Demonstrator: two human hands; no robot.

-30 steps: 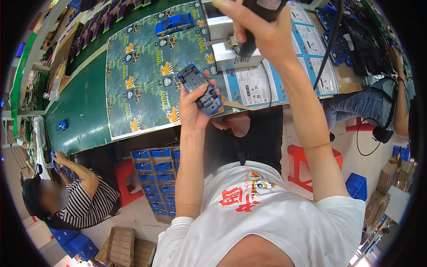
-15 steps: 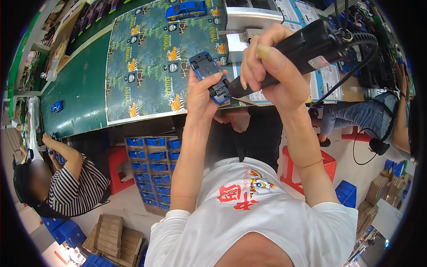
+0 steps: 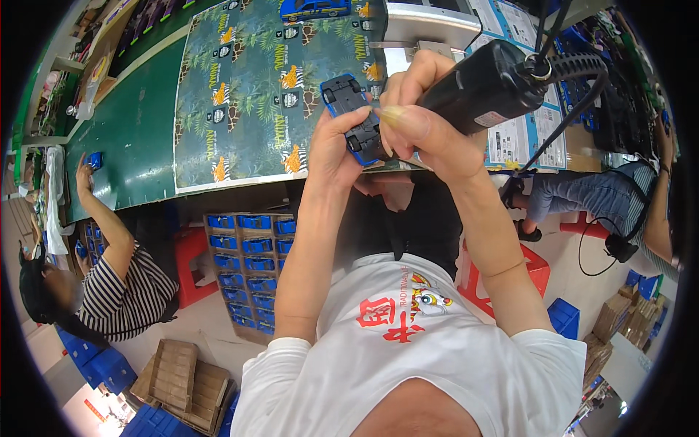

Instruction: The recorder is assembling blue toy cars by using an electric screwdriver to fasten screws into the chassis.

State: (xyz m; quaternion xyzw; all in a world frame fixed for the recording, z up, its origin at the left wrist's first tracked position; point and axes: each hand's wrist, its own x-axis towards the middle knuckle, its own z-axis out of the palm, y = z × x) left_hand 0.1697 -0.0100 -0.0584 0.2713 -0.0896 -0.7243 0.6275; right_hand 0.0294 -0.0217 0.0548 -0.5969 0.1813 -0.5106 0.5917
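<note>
My left hand (image 3: 331,151) is closed round a blue toy car (image 3: 339,93), turned so its black underside with the wheels faces up. The thumb lies across that underside. In my right hand (image 3: 444,142) is a black electric screwdriver (image 3: 477,86), tilted with its cable end up and to the right. The fingers of that hand come right up against the toy car and hide the screwdriver's tip, so I cannot tell whether it touches the car. Both hands are over the table's front edge.
A printed sheet (image 3: 240,109) covers part of the green table (image 3: 138,124), with another blue toy car (image 3: 314,9) at its far edge. A metal box (image 3: 429,29) stands behind my right hand. Below left is a divided crate (image 3: 251,277) of blue cars. A co-worker (image 3: 120,291) sits left.
The screwdriver and my right hand have shifted slightly left and down against the toy car. At the left, the co-worker's arm has reached out to a small blue car on the table.
</note>
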